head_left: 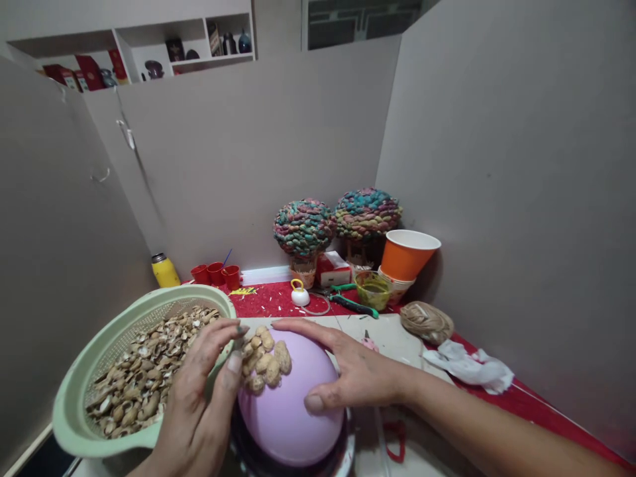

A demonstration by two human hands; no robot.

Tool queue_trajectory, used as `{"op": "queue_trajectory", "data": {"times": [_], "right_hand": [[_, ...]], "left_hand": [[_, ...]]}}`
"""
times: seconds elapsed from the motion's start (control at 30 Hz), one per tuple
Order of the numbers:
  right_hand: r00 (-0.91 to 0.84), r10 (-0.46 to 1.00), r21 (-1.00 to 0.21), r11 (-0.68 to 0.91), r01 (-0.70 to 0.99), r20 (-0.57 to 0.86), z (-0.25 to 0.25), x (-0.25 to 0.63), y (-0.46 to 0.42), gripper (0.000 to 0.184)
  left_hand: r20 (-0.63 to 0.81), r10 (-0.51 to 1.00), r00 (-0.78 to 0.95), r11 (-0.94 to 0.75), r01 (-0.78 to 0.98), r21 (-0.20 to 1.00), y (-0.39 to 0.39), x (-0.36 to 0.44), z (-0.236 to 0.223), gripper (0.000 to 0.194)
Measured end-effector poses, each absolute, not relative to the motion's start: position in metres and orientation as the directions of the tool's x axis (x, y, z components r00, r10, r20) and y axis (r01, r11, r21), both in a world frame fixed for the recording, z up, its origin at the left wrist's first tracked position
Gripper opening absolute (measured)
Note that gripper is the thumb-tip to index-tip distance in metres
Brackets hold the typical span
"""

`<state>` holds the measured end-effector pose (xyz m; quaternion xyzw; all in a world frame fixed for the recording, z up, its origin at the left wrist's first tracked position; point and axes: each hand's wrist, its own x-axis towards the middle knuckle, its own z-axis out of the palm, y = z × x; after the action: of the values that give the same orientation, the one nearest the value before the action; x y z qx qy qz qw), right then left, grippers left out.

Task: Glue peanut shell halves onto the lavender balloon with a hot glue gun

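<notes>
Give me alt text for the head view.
Right hand rests on a lilac ball, left hand at the peanut shells on it. Green basket of shells at left; two colourful bumpy domes and an orange bucket sit behind.

The single view looks out from the wearer's head, above and just behind the purple balloon (298, 411), facing forward and tilted down. The balloon is close to the camera, low and near the middle of the picture, and its upper side shows. The green colander (63, 405) is also near, left of the balloon. Beyond the balloon the view runs to the grey partition (248, 152), farther off, and over its top to the wall shelf (213, 59), high and left of the balloon.
</notes>
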<state>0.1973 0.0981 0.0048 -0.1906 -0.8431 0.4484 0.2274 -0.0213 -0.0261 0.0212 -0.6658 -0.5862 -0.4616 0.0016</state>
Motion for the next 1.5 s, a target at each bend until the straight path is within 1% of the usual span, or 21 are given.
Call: {"op": "queue_trajectory", "data": {"times": [0.07,0.13,0.2,0.3,0.33,0.37,0.4,0.47,0.5,0.53,0.6,0.67,0.73,0.83,1.0,1.07,1.23,1.5], "right_hand": [[-0.833,0.513,-0.851,0.515,0.106,0.207,0.001,0.198,0.1,0.096],[-0.843,0.502,-0.854,0.508,0.109,0.191,-0.003,0.198,0.102,0.099],[-0.853,0.493,-0.855,0.504,0.121,0.17,-0.006,0.199,0.105,0.102],[-0.869,0.468,-0.839,0.528,0.13,0.16,-0.008,0.204,0.108,0.106],[-0.864,0.467,-0.823,0.555,0.12,0.189,-0.007,0.206,0.108,0.104],[-0.844,0.475,-0.796,0.596,0.102,0.247,-0.005,0.209,0.107,0.098],[-0.806,0.485,-0.757,0.65,0.073,0.339,-0.001,0.211,0.105,0.087],[-0.695,0.464,-0.629,0.777,0.022,0.55,0.009,0.214,0.096,0.057],[-0.644,0.421,-0.549,0.836,0.001,0.639,0.016,0.215,0.089,0.043],[-0.627,0.361,-0.469,0.883,-0.007,0.69,0.023,0.214,0.082,0.034],[-0.66,0.252,-0.336,0.942,0.0,0.707,0.036,0.211,0.067,0.025],[-0.713,0.199,-0.24,0.97,0.045,0.672,0.045,0.207,0.053,0.018],[-0.735,0.183,-0.172,0.981,0.091,0.653,0.048,0.204,0.044,0.015],[-0.719,0.186,-0.095,0.982,0.166,0.67,0.046,0.2,0.038,0.011],[-0.677,0.101,0.062,0.975,0.211,0.729,0.038,0.194,0.041,0.006],[-0.676,0.09,0.086,0.971,0.223,0.731,0.037,0.193,0.041,0.005],[-0.678,0.09,0.085,0.972,0.22,0.729,0.033,0.192,0.04,0.005],[-0.692,0.094,0.008,0.99,0.143,0.715,0.03,0.193,0.043,0.007]], "left_hand": [[0.543,0.835,-0.088,-0.286,0.774,0.565,-0.022,-0.02,0.014,0.032],[0.506,0.862,-0.039,-0.297,0.77,0.565,-0.017,-0.016,0.007,0.037],[0.521,0.854,0.017,-0.342,0.773,0.534,-0.013,-0.013,0.001,0.039],[0.581,0.808,0.099,-0.428,0.776,0.463,-0.01,-0.009,-0.002,0.039],[0.596,0.794,0.119,-0.449,0.777,0.442,-0.009,-0.007,-0.002,0.04],[0.603,0.786,0.133,-0.459,0.779,0.427,-0.009,-0.006,-0.001,0.04],[0.606,0.783,0.138,-0.461,0.783,0.417,-0.009,-0.005,-0.001,0.04],[0.605,0.784,0.136,-0.455,0.789,0.412,-0.01,-0.003,0.0,0.039],[0.606,0.785,0.13,-0.452,0.789,0.416,-0.011,-0.002,-0.001,0.039],[0.609,0.784,0.12,-0.448,0.788,0.423,-0.011,-0.001,-0.002,0.039],[0.618,0.781,0.09,-0.441,0.779,0.445,-0.011,0.001,-0.005,0.039],[0.622,0.781,0.056,-0.434,0.765,0.477,-0.01,0.002,-0.01,0.038],[0.621,0.783,0.027,-0.431,0.744,0.51,-0.009,0.003,-0.013,0.037],[0.619,0.786,0.011,-0.439,0.715,0.544,-0.009,0.005,-0.016,0.036],[0.657,0.754,0.019,-0.483,0.694,0.534,-0.009,0.009,-0.019,0.033],[0.67,0.742,0.025,-0.497,0.691,0.524,-0.008,0.009,-0.021,0.032],[0.687,0.726,0.028,-0.517,0.681,0.519,-0.008,0.01,-0.026,0.032],[0.712,0.701,0.038,-0.542,0.677,0.498,-0.006,0.01,-0.027,0.03]]}}
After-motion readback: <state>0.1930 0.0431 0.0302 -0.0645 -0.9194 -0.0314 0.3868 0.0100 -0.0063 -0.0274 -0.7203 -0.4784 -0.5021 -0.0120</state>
